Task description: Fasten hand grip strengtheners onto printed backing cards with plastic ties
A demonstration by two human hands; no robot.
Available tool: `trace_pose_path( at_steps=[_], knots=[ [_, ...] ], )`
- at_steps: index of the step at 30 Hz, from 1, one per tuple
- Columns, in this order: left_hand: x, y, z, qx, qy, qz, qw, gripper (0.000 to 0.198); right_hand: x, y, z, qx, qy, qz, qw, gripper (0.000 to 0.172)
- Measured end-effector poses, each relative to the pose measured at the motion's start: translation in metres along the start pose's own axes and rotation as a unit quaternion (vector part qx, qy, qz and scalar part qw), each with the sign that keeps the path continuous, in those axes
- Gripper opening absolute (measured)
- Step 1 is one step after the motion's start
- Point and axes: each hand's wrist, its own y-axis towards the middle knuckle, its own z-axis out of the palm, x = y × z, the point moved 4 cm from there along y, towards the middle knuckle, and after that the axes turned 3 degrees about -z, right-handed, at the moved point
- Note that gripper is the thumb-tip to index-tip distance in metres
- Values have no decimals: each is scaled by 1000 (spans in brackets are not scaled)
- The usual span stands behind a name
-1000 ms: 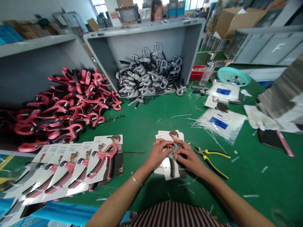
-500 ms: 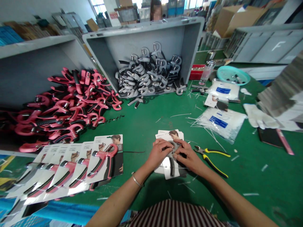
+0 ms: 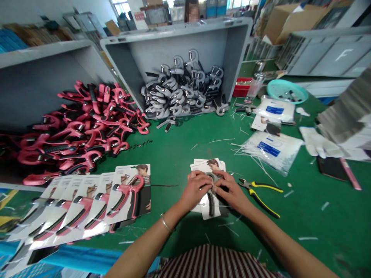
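Observation:
A grey hand grip strengthener (image 3: 211,202) with a black padded handle lies on a printed backing card (image 3: 205,213) in front of me, above other cards. Over its curved upper end, my left hand (image 3: 198,189) has its fingers curled and pinched together. From the other side, my right hand (image 3: 230,191) pinches close against the left fingertips. Whatever small piece lies between the fingertips is too hidden to make out. Yellow-and-black cutting pliers (image 3: 261,189) rest open to the right of my right hand.
Pink grip strengtheners (image 3: 95,131) pile from a grey bin at left; grey ones (image 3: 179,88) fill a tipped crate (image 3: 233,58). Carded strengtheners (image 3: 127,193) overlap at lower left. At right are bags of white cable ties (image 3: 275,150), a glove (image 3: 317,143) and a turquoise dish (image 3: 274,87).
My left fingers have curled further in and moved slightly right, closing against the right fingertips. The strengthener and card have stayed in place.

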Motion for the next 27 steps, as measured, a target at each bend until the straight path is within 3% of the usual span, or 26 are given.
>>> trace_pose_path(
  at_steps=[3, 7, 11, 14, 17, 21, 25, 27],
  knots=[
    [-1, 1, -6, 1, -28, -40, 999, 10, -1, 0, 1, -10, -9, 2, 1000, 20],
    [-11, 5, -15, -66, -9, -93, 993, 12, -3, 0, 3, -7, 0, -5, 1000, 15],
    [-34, -5, -7, -95, 67, -19, 993, 14, -8, 0, 8, -67, 31, 22, 997, 23],
    [-43, -25, 15, -49, 150, 68, 985, 19, -7, 0, 12, -113, 58, 27, 992, 25],
    [-40, -41, 32, 0, 207, 126, 970, 25, -4, 1, 18, -114, 45, 29, 992, 24],
    [-31, -43, 33, -7, 201, 81, 976, 23, -2, 4, 25, -120, 17, 31, 992, 16],
    [-40, -45, 33, 19, 244, 106, 964, 21, 0, 4, 21, -127, -21, 20, 991, 9],
    [-44, -52, 25, 0, 253, 88, 963, 18, 7, -1, 13, -110, -54, -5, 993, 8]
  ],
)
